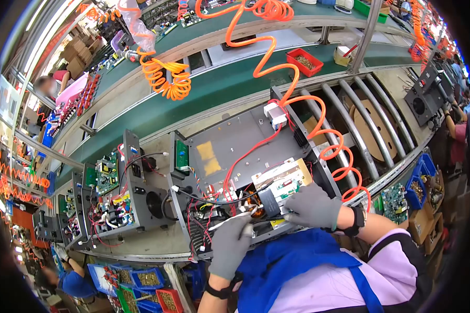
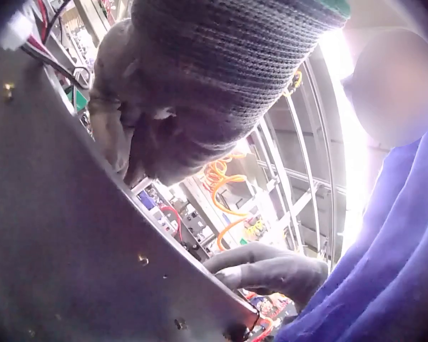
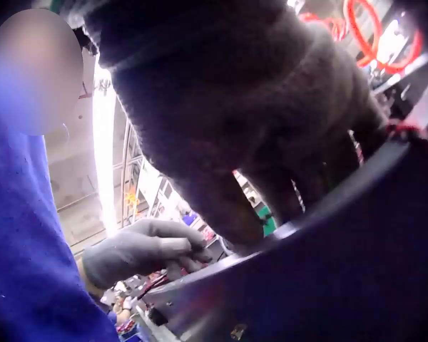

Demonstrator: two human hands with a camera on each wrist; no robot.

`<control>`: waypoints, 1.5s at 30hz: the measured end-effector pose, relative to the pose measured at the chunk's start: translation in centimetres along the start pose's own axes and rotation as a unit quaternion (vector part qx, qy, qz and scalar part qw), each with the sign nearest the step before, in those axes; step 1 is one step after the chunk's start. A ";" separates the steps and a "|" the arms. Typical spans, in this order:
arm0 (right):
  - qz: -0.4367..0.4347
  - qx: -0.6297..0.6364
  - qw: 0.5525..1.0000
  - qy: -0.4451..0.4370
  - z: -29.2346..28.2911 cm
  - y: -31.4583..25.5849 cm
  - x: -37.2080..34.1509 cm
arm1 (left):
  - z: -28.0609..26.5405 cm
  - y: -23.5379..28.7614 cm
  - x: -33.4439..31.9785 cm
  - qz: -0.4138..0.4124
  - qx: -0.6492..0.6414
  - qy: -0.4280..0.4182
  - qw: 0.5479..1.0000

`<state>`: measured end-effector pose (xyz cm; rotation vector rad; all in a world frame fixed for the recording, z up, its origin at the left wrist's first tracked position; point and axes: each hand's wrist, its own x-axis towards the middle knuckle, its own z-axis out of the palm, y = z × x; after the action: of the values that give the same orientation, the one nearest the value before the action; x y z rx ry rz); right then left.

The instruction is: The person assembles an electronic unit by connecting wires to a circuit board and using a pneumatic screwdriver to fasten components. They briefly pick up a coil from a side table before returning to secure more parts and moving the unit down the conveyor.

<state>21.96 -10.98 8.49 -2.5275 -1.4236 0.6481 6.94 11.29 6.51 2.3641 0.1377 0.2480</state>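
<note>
Both hands wear grey knit gloves and reach over the near wall of an open metal chassis [image 1: 230,141]. My left hand [image 1: 232,247] is at the chassis's front edge, its fingertips close to a white strip and wires; they dip behind the wall in the left wrist view. My right hand [image 1: 314,207] reaches in beside a black block-shaped component [image 1: 269,202] and a white-topped circuit board [image 1: 288,189]. Its fingers point down inside the wall in the right wrist view. What either hand holds I cannot tell. A black cable [image 1: 209,199] runs across the wiring.
An orange coiled air hose [image 1: 325,117] hangs over the chassis's right side. Metal rollers [image 1: 357,130] lie to the right, another chassis [image 1: 125,208] to the left. A red bin [image 1: 304,62] of screws sits on the green belt behind. Blue parts bins [image 1: 147,278] stand low at left.
</note>
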 end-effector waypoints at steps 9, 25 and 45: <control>-0.021 -0.161 0.963 -0.216 -0.7 -0.5 4.9 | -2.9 0.5 1.7 -0.226 0.033 0.002 0.974; -0.011 -0.003 0.992 -0.123 -1.0 -2.5 2.9 | -1.1 3.2 3.6 -0.137 -0.189 0.033 0.972; -0.174 -0.120 0.966 0.147 -1.7 1.8 7.5 | -0.2 2.8 -2.4 0.178 0.122 -0.142 0.966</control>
<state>27.51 -5.46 7.25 -2.3158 -1.8507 0.0400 4.64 9.00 8.31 2.6293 -0.4197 0.0610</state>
